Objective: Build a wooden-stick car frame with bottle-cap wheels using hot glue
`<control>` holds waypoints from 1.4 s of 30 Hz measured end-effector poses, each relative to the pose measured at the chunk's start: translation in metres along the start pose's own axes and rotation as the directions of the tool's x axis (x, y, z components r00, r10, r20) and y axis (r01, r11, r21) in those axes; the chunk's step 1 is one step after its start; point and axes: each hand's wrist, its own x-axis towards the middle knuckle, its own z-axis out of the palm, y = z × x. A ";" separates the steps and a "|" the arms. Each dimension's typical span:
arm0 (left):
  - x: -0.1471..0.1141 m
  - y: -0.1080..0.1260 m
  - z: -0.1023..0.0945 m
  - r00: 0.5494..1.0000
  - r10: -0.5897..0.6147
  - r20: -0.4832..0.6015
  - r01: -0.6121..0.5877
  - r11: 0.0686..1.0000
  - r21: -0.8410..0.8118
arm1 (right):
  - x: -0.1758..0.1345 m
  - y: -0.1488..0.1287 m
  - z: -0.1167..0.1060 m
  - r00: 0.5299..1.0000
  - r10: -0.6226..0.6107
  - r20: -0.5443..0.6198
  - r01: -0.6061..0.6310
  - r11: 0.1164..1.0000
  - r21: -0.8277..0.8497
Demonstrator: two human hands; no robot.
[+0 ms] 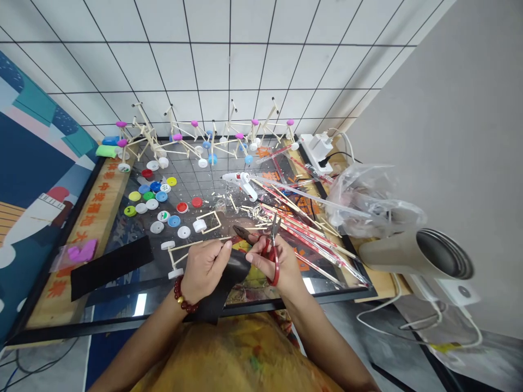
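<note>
My left hand [206,269], with a beaded bracelet at its wrist, is closed around a black flexible sheet [233,268] that curls up beside it and hangs toward the table's front edge. My right hand [286,267] holds red-handled scissors [275,261], their blades pointing away from me. Its thumb and fingertips come close to the sheet's edge; whether they touch it I cannot tell. Just beyond my hands lie dark-jawed pliers [242,233], partly hidden by my fingers. Left of my left hand is a stick frame with white caps [175,273] on its end.
Loose bottle caps [152,204] lie at left, near a flat black strip [112,267]. Several stick models [183,142] stand along the back. A glue gun [242,184], wooden sticks [294,218], a power strip [316,152], a plastic bag [368,201] and stacked cups [408,253] occupy the right.
</note>
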 end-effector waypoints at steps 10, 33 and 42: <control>0.002 -0.011 0.009 0.846 -0.436 0.306 0.533 0.691 -0.488 | 0.002 -0.004 -0.007 0.999 0.024 -0.034 -0.025 1.000 -0.008; 0.058 0.002 0.005 0.940 -0.342 0.000 0.290 0.797 -0.530 | 0.063 -0.044 0.012 0.995 -0.097 0.029 0.098 0.994 -0.057; 0.107 -0.005 -0.018 0.921 -0.363 -0.143 0.187 0.732 -0.655 | 0.103 -0.051 -0.019 0.962 -0.230 -0.146 0.219 0.972 -0.087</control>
